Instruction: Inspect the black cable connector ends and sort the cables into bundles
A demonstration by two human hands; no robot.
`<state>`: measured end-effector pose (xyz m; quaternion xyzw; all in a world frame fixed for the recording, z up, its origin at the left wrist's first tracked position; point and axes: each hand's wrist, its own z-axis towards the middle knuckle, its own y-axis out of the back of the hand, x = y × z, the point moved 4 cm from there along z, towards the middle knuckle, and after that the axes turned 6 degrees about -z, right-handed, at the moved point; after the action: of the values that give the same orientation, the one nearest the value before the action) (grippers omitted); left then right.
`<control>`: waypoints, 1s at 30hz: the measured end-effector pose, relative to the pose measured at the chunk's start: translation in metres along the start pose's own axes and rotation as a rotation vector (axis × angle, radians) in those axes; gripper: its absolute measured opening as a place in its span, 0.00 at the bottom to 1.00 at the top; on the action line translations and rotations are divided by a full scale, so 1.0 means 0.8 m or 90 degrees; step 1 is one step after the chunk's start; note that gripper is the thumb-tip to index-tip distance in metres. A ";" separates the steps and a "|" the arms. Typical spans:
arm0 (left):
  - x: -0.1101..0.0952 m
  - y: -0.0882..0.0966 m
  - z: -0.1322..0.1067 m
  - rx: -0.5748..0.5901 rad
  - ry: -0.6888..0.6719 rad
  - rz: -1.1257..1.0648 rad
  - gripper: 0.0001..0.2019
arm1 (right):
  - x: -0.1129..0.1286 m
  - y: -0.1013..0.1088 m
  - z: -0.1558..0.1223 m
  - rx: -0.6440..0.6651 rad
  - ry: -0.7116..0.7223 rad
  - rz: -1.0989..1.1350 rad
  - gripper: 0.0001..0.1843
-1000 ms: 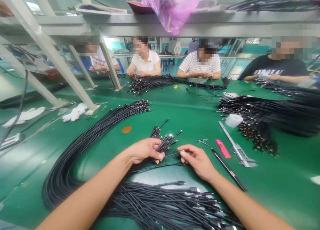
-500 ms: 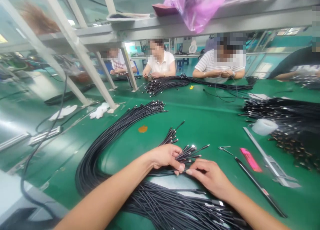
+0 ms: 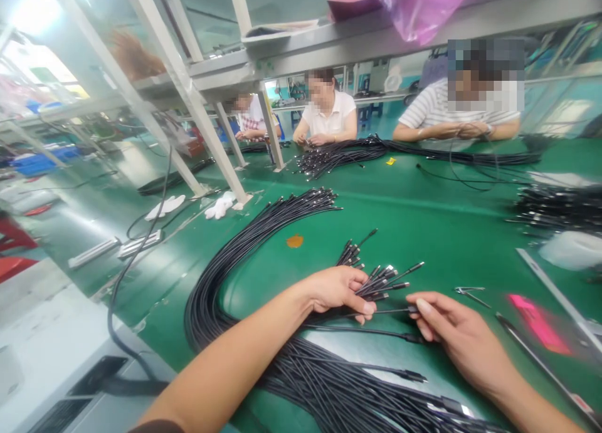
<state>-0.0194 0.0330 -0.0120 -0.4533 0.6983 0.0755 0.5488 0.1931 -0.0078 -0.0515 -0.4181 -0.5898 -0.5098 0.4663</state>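
My left hand (image 3: 345,290) is closed around a bunch of black cables (image 3: 383,281), whose metal-tipped connectors fan out beyond the fingers. To its right, my right hand (image 3: 446,323) pinches the connector end of one black cable (image 3: 392,311) between thumb and fingers; this cable stretches back to my left hand. Another cable's connector (image 3: 411,337) lies just below my right fingers. A large bundle of black cables (image 3: 202,295) curves round on the green table at the left, and many more cable ends (image 3: 338,383) spread out beneath my hands.
Tweezers (image 3: 471,293), a pink-handled tool (image 3: 538,323), a black pen (image 3: 545,358) and a caliper (image 3: 559,295) lie at the right, near a clear roll (image 3: 571,250). White gloves (image 3: 220,205) lie by the shelf posts (image 3: 214,126). Co-workers sit across the table, behind another cable pile (image 3: 338,154).
My right hand has moved right, away from my left, drawing one cable's connector out with it. The whole view has shifted, so the table and people appear further right.
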 end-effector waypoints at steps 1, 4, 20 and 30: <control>-0.001 -0.001 -0.001 0.002 0.000 0.000 0.25 | 0.001 0.000 0.000 -0.001 -0.001 0.008 0.24; -0.006 -0.004 -0.002 -0.002 -0.009 0.008 0.24 | 0.006 -0.001 0.001 0.004 0.008 0.036 0.24; -0.019 -0.008 -0.005 -0.010 0.008 0.062 0.22 | 0.020 -0.005 0.006 -0.006 -0.019 0.106 0.24; -0.018 -0.009 -0.005 0.002 0.015 0.087 0.20 | 0.020 -0.008 0.004 -0.017 -0.029 0.066 0.27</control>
<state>-0.0174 0.0344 0.0039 -0.4047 0.7343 0.1062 0.5346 0.1830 -0.0049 -0.0372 -0.4659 -0.5708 -0.4829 0.4731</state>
